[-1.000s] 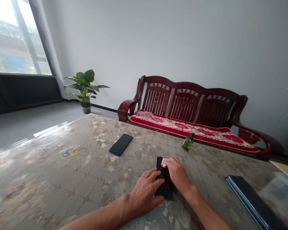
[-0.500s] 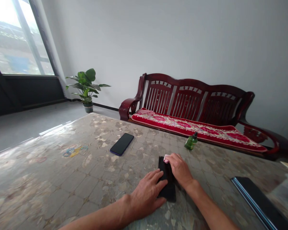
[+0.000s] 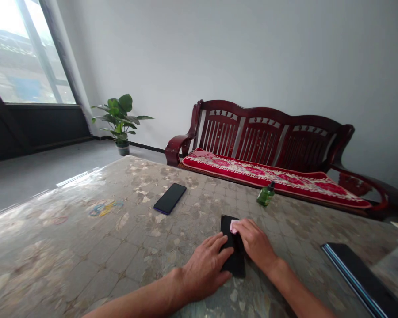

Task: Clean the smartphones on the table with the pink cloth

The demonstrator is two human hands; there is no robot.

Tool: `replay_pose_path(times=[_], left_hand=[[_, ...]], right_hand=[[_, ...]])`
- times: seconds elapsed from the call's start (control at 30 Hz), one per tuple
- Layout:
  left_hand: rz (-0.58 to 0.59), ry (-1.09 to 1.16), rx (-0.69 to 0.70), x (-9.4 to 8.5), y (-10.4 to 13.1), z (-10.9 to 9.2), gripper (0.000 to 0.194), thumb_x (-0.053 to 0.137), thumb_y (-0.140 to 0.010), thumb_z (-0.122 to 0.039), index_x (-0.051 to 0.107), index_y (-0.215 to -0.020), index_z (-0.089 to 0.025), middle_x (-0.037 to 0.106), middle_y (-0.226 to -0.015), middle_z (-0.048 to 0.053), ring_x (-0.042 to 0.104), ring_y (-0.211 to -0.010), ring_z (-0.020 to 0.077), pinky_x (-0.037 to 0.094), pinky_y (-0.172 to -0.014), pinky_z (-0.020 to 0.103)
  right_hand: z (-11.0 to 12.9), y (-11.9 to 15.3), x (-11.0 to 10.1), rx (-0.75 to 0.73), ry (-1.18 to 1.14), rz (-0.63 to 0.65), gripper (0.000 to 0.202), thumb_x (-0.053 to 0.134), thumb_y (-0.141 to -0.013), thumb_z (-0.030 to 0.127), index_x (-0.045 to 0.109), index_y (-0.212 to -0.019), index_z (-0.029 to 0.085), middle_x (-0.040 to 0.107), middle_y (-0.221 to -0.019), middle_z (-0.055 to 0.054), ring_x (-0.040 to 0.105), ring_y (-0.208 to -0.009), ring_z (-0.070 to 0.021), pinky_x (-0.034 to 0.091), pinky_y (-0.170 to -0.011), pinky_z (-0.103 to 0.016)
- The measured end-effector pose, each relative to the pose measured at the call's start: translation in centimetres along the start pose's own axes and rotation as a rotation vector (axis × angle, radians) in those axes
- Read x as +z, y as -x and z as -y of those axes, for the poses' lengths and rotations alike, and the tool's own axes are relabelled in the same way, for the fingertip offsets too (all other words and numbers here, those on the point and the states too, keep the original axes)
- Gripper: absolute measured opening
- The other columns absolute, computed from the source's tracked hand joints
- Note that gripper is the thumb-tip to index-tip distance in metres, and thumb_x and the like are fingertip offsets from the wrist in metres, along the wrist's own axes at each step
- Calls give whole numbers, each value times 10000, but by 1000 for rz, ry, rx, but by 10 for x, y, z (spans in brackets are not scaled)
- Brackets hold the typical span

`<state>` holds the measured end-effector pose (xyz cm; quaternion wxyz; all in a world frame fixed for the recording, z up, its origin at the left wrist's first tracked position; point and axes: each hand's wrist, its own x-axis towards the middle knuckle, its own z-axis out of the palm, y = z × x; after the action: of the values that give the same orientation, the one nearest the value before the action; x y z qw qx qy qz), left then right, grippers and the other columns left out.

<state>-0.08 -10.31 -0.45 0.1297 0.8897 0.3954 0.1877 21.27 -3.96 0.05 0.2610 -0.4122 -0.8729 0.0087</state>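
A black phone [image 3: 236, 264] lies flat on the patterned table cover in front of me. My left hand [image 3: 208, 266] rests across its left side, fingers apart and pressing on it. Pinched in the fingertips of my right hand [image 3: 257, 242] is a small pale pink cloth [image 3: 233, 226], which touches the screen near the phone's far end. Part of the phone is hidden under both hands. Beyond it to the right stands a small green bottle [image 3: 265, 194] with a black top.
Another phone [image 3: 170, 198] lies farther off to the left. Colourful rubber bands [image 3: 104, 208] are at the left. A stack of dark, flat things [image 3: 361, 278] lies at the right edge. Behind the table [image 3: 146, 260] stand a wooden bench [image 3: 252, 137] and a potted plant [image 3: 119, 117].
My right hand has slid the cloth a little toward me along the phone. My left hand stays on the phone. The view has shifted slightly.
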Motion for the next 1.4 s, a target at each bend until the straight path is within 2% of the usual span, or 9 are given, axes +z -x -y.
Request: replay_pose_path(times=[0.17, 0.4, 0.47, 0.77, 0.9, 1.07, 1.13, 1.3, 1.4], left_hand=[[-4, -26, 10, 2, 0, 1, 528, 672, -844, -345, 512, -1331, -219, 448, -1470, 132, 378, -1381, 308, 324, -1145, 444], [-12, -47, 19, 2, 0, 0, 531, 665, -856, -354, 502, -1341, -211, 451, -1471, 136, 366, -1391, 304, 326, -1147, 450], [-8, -49, 19, 1, 0, -1, 529, 661, -861, -353, 502, -1343, -205, 450, -1472, 141, 363, -1393, 303, 331, -1146, 446], [-24, -70, 27, 4, 0, 1, 515, 662, -866, -357, 509, -1333, -203, 456, -1464, 149, 378, -1384, 306, 344, -1137, 447], [-33, -75, 22, 5, -1, 1, 511, 662, -863, -348, 503, -1331, -217, 458, -1465, 138, 388, -1379, 305, 349, -1133, 457], [12, -96, 9, 6, -2, -1, 544, 663, -858, -306, 474, -1357, -201, 451, -1471, 144, 355, -1398, 307, 351, -1133, 440], [14, -97, 12, 5, -2, -1, 540, 660, -861, -311, 475, -1355, -198, 445, -1475, 146, 353, -1400, 305, 343, -1138, 432], [-11, -76, 5, 6, -3, 2, 496, 633, -885, -354, 496, -1340, -214, 436, -1482, 138, 367, -1393, 297, 351, -1130, 422], [-22, -62, -2, 6, -3, 4, 483, 622, -891, -353, 497, -1341, -227, 437, -1484, 124, 368, -1393, 293, 345, -1131, 427]], right_hand=[[0, -19, 2, 68, 65, -22, 230, 480, -887, 62, 639, -889, 228, 642, -882, -33, 588, -866, -191, 473, -791, -303], [11, 22, -11, -11, 7, 0, 263, 435, -923, 62, 626, -983, 232, 640, -966, -40, 589, -950, -180, 475, -837, -287], [11, 26, -11, -13, 1, -1, 272, 419, -933, 67, 625, -996, 233, 639, -979, -42, 586, -963, -179, 472, -854, -289], [1, -21, -3, 122, 120, 6, 233, 477, -909, 70, 641, -865, 229, 633, -864, -27, 573, -861, -181, 444, -783, -270], [9, -4, -8, 84, 104, 47, 228, 472, -920, 77, 638, -879, 229, 620, -869, -25, 565, -865, -179, 435, -783, -269], [20, 19, -13, 32, 76, 75, 252, 453, -920, 61, 635, -961, 231, 625, -945, -34, 560, -921, -181, 431, -822, -274], [19, 13, -10, 46, 95, 64, 249, 461, -913, 58, 637, -938, 232, 631, -934, -29, 562, -905, -175, 428, -815, -270], [7, -20, 0, 128, 222, 36, 186, 523, -900, 111, 656, -891, 241, 652, -869, -22, 564, -850, -175, 412, -782, -278], [9, -25, 1, 147, 223, 32, 175, 523, -909, 137, 661, -874, 239, 650, -853, -24, 552, -839, -178, 399, -775, -285]])
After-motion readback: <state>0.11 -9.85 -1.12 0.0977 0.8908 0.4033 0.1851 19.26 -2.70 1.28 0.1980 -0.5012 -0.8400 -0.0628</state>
